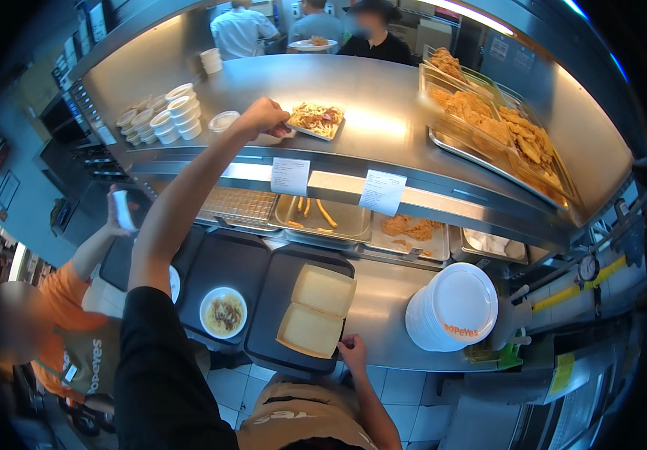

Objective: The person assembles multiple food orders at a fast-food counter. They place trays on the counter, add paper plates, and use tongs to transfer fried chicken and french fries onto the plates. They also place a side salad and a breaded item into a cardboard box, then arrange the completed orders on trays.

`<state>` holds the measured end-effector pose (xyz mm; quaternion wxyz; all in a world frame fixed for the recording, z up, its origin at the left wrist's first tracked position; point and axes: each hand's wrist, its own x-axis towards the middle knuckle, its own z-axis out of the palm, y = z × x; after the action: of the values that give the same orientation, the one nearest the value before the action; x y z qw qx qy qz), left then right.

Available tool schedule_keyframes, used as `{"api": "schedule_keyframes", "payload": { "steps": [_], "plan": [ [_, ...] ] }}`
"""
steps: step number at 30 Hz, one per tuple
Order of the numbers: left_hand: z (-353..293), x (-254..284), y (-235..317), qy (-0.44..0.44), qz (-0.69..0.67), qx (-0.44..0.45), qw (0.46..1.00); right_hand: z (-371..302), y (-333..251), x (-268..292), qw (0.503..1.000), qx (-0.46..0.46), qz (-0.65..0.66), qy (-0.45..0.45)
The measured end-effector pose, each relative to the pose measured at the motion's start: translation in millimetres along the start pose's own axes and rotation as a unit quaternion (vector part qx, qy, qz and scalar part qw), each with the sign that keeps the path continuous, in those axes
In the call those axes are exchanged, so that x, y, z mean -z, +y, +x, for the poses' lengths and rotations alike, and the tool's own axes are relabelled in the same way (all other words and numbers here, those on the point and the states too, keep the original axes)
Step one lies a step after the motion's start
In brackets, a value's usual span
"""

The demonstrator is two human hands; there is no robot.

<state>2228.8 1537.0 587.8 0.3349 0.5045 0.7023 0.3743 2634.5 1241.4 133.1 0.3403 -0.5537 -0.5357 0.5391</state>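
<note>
My left hand [265, 118] reaches up to the steel shelf, its fingers closed on the left edge of a small tray of topped fries [316, 120]. Down at the counter, my right hand [353, 352] has its fingers curled at the right edge of a black serving tray [301, 262], beside the corner of an opened cardboard box [316, 311]. The box lies unfolded on that tray with its inside facing up. A round white bowl of food [223, 312] sits on another black tray just to the left.
Stacked lidded cups [181, 112] stand at the shelf's left; racks of fried chicken [488, 120] stand at its right. Two paper slips [291, 177] hang from the shelf edge. White lids [458, 304] are stacked on the right. A co-worker in orange [68, 307] holds a white item at left.
</note>
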Motion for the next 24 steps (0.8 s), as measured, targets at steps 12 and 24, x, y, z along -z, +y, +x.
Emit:
{"api": "schedule_keyframes", "payload": {
  "steps": [12,24],
  "plan": [
    [-171,-44,-47,0.133,-0.357,0.016,0.924,31,-6,-1,0.991,0.011,-0.031,-0.126],
    [-331,-138,-107,0.155,-0.414,0.028,0.897,41,-15,1,0.983,-0.061,0.029,-0.17]
  ]
}}
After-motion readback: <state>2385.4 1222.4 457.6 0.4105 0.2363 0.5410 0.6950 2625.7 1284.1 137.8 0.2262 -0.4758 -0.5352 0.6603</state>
